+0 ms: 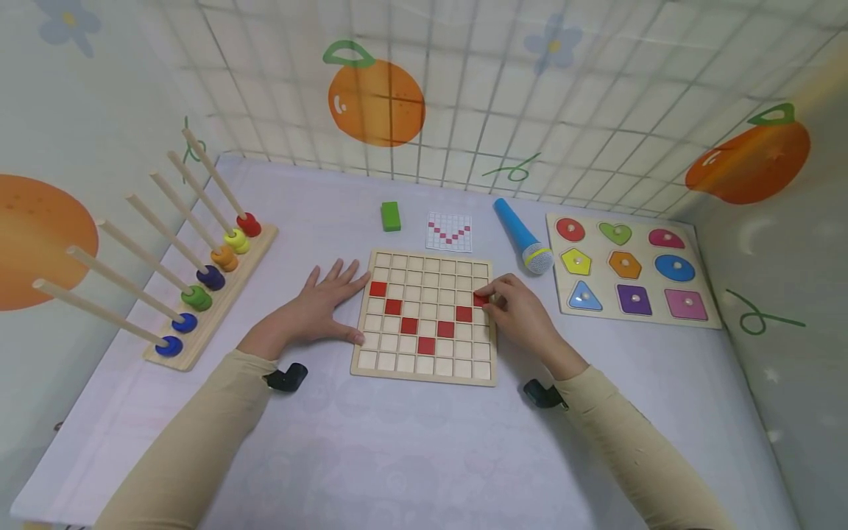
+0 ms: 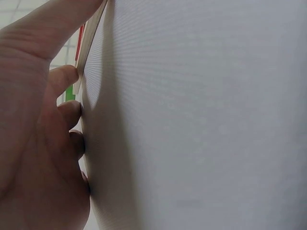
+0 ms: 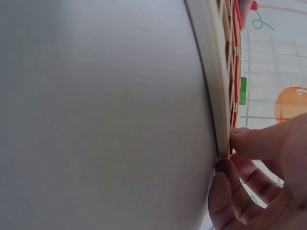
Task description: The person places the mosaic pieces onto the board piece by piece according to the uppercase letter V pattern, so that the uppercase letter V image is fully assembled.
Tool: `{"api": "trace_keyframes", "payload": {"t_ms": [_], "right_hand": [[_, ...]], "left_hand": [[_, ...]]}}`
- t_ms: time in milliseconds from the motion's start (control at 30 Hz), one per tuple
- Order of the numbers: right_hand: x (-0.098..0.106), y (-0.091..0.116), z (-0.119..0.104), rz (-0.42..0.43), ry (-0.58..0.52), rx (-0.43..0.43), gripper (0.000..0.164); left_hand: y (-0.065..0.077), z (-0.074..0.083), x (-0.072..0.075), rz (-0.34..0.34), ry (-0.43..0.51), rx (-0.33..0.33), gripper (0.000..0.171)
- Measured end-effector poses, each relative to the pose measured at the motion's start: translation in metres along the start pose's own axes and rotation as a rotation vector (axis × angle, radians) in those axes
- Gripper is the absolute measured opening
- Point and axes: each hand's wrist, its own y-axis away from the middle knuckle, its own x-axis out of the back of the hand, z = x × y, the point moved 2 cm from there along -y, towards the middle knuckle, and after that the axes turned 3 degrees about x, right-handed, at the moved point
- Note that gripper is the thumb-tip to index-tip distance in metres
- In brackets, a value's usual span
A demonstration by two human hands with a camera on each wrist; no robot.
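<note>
A wooden grid board (image 1: 424,373) lies flat on the table, with several red square tiles (image 1: 408,325) forming a V in its cells. My left hand (image 1: 316,305) rests spread beside the board, thumb and index fingertip at its left edge. At the upper right of the grid, the thumb and forefinger of my right hand (image 1: 523,316) pinch a red tile (image 1: 480,299) at the end of the V, partly hidden by the fingers. The right wrist view shows those fingertips close around the board's edge (image 3: 216,96); other fingers of that hand curl below.
Behind the board lie a green block (image 1: 391,216), a small pattern card (image 1: 449,232) with a red V, and a blue toy microphone (image 1: 520,232). A shape puzzle (image 1: 596,291) sits at the right. To the left stands a peg stacker (image 1: 228,302) with colored rings and tall, slanting rods.
</note>
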Motion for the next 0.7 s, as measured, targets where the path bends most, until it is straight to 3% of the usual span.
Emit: {"api": "trace_keyframes", "payload": {"t_ms": [433,700], "right_hand": [[-0.0017,-0.0005,-0.0006,-0.003,-0.008,-0.017,0.028],[-0.0003,0.0064,0.0021,-0.007,-0.035,-0.067,0.044]], "left_hand": [[-0.0013,-0.0018,-0.0006,0.001,-0.004,-0.001,0.122],[-0.0027,-0.0015,-0.0022,0.005,-0.002,0.0,0.123]]}}
